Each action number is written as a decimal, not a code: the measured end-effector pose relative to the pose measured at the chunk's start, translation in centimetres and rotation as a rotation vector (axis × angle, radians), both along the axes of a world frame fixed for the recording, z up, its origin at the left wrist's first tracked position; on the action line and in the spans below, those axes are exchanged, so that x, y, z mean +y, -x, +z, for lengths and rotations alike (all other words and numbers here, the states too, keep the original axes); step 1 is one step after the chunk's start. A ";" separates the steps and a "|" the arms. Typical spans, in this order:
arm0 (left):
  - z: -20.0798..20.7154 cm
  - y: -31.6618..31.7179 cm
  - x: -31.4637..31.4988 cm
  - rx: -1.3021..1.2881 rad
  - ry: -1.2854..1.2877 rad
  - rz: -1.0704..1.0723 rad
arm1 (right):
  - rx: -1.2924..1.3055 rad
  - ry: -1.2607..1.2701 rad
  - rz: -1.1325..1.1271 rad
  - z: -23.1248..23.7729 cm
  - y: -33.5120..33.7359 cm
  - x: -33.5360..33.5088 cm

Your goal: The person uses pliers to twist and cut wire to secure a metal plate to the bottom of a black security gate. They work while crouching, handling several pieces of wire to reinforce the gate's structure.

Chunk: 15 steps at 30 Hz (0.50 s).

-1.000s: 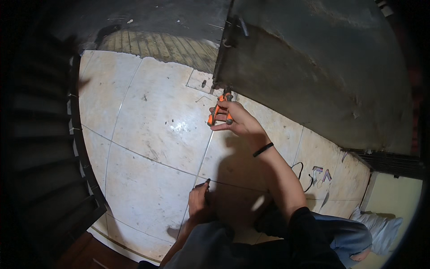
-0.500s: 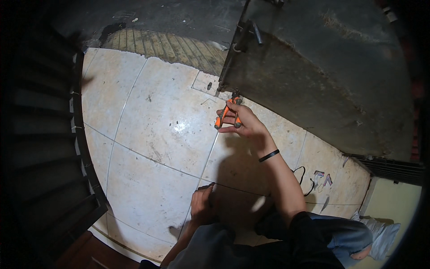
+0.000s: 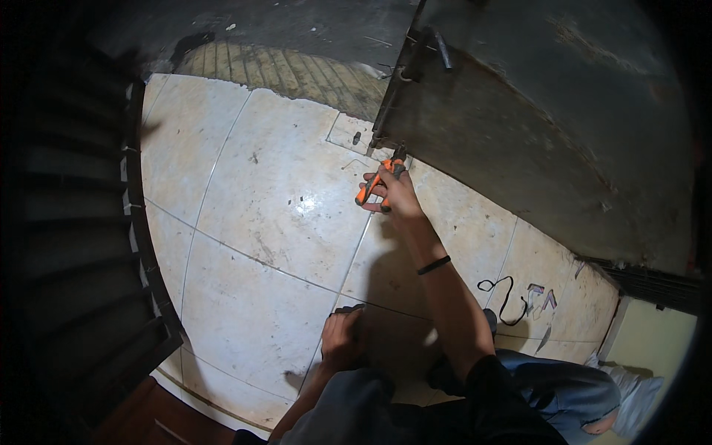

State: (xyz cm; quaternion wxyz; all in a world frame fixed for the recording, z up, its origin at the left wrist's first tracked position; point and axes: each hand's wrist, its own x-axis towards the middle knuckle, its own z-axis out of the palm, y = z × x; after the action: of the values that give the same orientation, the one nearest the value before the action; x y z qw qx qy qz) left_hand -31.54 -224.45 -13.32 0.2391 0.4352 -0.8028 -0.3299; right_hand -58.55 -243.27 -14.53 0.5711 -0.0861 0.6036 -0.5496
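Note:
Pliers [image 3: 366,193] with orange and black handles are gripped in my right hand [image 3: 401,196]. Their dark jaws point away from me, beside the lower corner of the dark metal door [image 3: 504,133]. The handles stand slightly apart, with my fingers around them. Whether the jaws touch anything is too dark to tell. My left hand [image 3: 342,337] is closed low over the tiled floor [image 3: 259,297], near my knee. Something dark shows at its fingertips, too shadowed to name. A bent thin wire [image 3: 354,163] and a small dark piece [image 3: 357,138] lie left of the pliers.
A black cord [image 3: 509,300] and small crumpled wrappers [image 3: 545,295] lie right of my forearm. A dark slatted frame [image 3: 137,215] stands along the left. Beyond the tiles is a ribbed concrete strip [image 3: 274,70]. Whitish plastic [image 3: 638,393] sits at lower right.
My right hand has turned over slightly, and its forearm has swung left with the pliers still in it. My left hand stays closed in about the same place. The view has shifted a little.

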 end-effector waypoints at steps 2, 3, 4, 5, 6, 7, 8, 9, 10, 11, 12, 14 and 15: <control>0.5 -0.1 0.0 -0.016 -0.014 0.006 | 0.005 -0.012 0.012 0.2 0.0 0.1; 0.7 0.0 -0.1 -0.031 -0.027 0.008 | 0.010 -0.023 0.020 0.2 0.1 0.1; 0.6 0.0 -0.1 -0.032 -0.028 0.011 | 0.009 -0.023 0.023 0.2 0.1 0.1; 0.6 0.1 -0.2 -0.001 -0.024 0.004 | 0.026 -0.020 0.023 0.1 0.3 0.2; 0.4 0.1 -0.3 0.029 -0.021 -0.003 | 0.043 -0.016 0.023 0.0 0.3 0.2; 0.2 0.0 -0.3 0.029 -0.020 -0.005 | 0.042 -0.015 0.022 -0.2 0.4 0.1; 0.1 0.0 -0.3 0.030 -0.029 -0.005 | 0.063 -0.043 0.008 -0.1 0.3 -0.2; 0.0 -0.1 -0.3 0.032 -0.038 -0.006 | 0.083 -0.070 -0.007 0.0 0.1 -0.4; 0.0 -0.2 -0.2 0.030 -0.038 -0.006 | 0.082 -0.070 -0.007 0.1 -0.2 -0.5; 0.0 -0.3 -0.1 0.015 -0.042 -0.007 | 0.000 -0.045 -0.098 0.2 -0.6 -0.6; 0.1 -0.4 -0.1 0.000 -0.045 -0.005 | -0.083 -0.018 -0.186 0.2 -0.9 -0.7; 0.4 -0.3 -0.3 0.000 -0.025 -0.012 | -0.259 0.046 -0.282 0.4 -1.1 -0.8; 0.5 -0.2 -0.3 0.001 -0.005 -0.020 | -0.432 0.111 -0.378 0.6 -1.1 -0.8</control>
State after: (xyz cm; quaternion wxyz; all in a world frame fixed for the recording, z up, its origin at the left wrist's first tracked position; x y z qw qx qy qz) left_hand -31.39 -224.78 -12.86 0.2353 0.4275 -0.8062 -0.3346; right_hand -57.49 -244.05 -13.94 0.5685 0.1157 0.4422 -0.6840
